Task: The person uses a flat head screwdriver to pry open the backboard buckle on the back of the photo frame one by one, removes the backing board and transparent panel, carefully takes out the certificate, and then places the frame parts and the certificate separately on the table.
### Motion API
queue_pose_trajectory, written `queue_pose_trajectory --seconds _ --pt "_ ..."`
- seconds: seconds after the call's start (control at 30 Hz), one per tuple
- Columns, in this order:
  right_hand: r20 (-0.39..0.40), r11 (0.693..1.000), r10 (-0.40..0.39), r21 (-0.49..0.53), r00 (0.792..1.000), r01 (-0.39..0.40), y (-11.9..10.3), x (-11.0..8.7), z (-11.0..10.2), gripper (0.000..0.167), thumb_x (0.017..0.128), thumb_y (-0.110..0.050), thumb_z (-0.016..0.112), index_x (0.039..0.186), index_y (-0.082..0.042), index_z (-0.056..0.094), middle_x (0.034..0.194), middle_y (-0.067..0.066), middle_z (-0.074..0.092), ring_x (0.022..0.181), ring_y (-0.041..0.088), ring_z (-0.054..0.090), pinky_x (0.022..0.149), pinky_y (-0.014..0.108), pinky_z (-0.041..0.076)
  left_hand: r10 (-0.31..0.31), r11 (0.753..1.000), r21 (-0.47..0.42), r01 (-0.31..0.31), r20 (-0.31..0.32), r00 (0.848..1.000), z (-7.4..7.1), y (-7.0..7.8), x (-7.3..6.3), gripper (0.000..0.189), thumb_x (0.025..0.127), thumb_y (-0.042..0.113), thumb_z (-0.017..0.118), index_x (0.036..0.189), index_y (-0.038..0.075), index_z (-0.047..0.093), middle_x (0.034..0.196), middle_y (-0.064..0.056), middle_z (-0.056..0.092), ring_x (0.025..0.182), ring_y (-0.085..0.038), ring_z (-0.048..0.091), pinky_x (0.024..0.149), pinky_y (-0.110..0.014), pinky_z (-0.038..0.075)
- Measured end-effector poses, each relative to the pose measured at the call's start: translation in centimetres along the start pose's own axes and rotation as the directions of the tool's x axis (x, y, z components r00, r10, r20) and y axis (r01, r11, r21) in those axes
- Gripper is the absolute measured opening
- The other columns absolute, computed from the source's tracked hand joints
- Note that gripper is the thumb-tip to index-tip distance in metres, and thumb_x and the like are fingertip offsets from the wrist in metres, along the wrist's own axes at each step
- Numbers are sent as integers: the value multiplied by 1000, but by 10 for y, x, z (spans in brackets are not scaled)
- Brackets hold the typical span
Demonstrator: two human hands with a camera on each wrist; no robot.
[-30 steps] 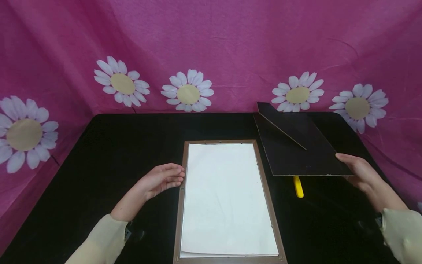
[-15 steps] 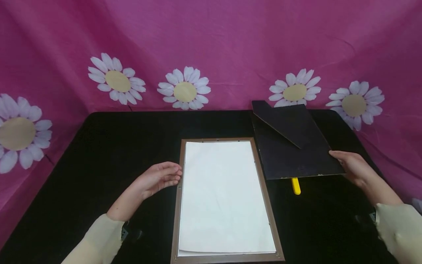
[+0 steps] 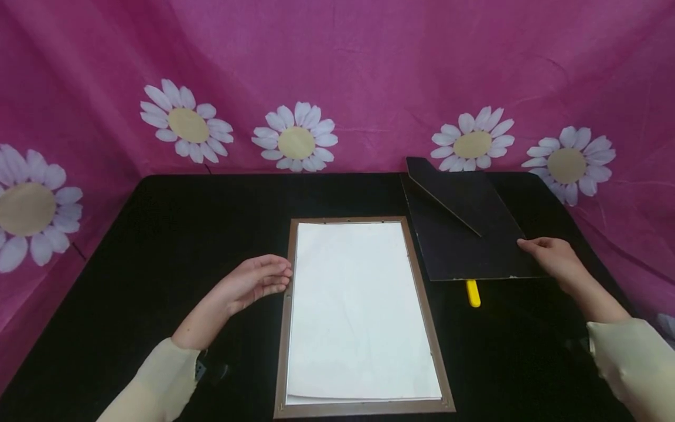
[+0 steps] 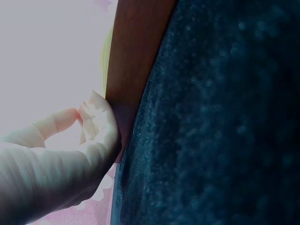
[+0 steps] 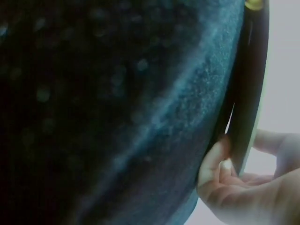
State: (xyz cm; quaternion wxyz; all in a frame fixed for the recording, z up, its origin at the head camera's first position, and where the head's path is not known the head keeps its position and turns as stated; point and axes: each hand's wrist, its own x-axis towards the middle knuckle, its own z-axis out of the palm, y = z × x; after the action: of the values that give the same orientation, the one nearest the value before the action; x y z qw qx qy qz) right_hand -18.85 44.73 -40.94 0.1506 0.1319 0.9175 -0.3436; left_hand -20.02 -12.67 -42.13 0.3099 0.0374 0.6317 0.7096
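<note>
A brown picture frame [image 3: 287,328] lies back side up on the black table, with a white sheet [image 3: 364,310] filling its opening. Beside its left rail is my left hand [image 3: 258,278], fingers nearly straight and fingertips at the rail; the left wrist view shows this hand [image 4: 79,154] against the frame's brown side [image 4: 136,51]. To the right, my right hand [image 3: 556,261] pinches the near right edge of a black backing board [image 3: 459,258] with a raised stand leg [image 3: 422,173]. Thumb above and fingers beneath, it holds the board [image 5: 251,93] in the right wrist view.
A yellow handle-like piece [image 3: 473,294] sticks out from under the board's near edge; the rest of it is hidden. Behind the black table [image 3: 211,217] hangs a pink curtain [image 3: 369,76] with daisies.
My right hand has moved slightly left and down with the backing board, bringing it closer to the table. The left hand has stayed at the frame's left rail. The view has shifted slightly.
</note>
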Motion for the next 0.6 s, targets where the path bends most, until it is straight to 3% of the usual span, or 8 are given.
queue_pose_trajectory --seconds 0.17,0.27,0.33,0.4,0.47,0.53,0.6 --pt "-69 987 -23 -157 997 11 -4 -2 5 81 102 -54 29 135 20 34 134 45 35 116 57 45 87 61 47 2 1000 -9 -2 3 1000 -1 0 0 16 99 14 56 112 7 63 92 5 72 85 -6 70 84 -18 57" --pt "-149 972 -54 -233 987 18 -8 -6 11 85 101 -56 32 133 23 34 125 45 40 107 55 49 80 58 49 4 1000 -7 -4 4 1000 -1 -1 0 17 99 14 56 113 7 62 92 5 72 86 -6 70 84 -18 57" --pt "-242 963 -97 -270 965 29 -13 -12 18 85 100 -56 36 131 24 35 121 45 41 105 56 47 81 61 46 3 1000 -3 -3 1 1000 -2 -1 0 18 99 15 56 114 6 62 93 5 72 86 -6 70 84 -18 57" --pt "-343 951 -160 -306 926 51 -21 -21 28 84 99 -55 41 127 24 38 116 43 43 102 55 45 81 64 42 -1 1000 -1 1 -1 1000 -2 -2 0 19 100 15 56 115 6 61 93 6 72 86 -6 70 85 -18 57" --pt "-413 936 -220 -345 884 72 -31 -33 38 79 97 -55 46 119 21 44 107 39 47 92 50 48 73 60 45 -5 1000 0 5 -2 1000 -2 -2 0 19 100 15 56 115 6 61 93 6 72 87 -6 70 85 -18 56" --pt "-433 911 -280 -401 857 95 -40 -47 49 72 96 -56 50 105 15 51 91 31 53 74 40 51 56 49 45 -7 1000 -1 7 0 1000 -3 -1 1 18 100 15 55 115 6 61 93 5 72 86 -6 70 85 -18 57" --pt "-398 878 -334 -461 854 128 -49 -59 61 64 94 -56 53 90 8 54 73 19 53 57 28 48 44 36 38 -7 1000 1 7 -1 1000 -3 -1 1 19 99 15 55 115 6 61 93 5 72 86 -6 70 84 -19 57"
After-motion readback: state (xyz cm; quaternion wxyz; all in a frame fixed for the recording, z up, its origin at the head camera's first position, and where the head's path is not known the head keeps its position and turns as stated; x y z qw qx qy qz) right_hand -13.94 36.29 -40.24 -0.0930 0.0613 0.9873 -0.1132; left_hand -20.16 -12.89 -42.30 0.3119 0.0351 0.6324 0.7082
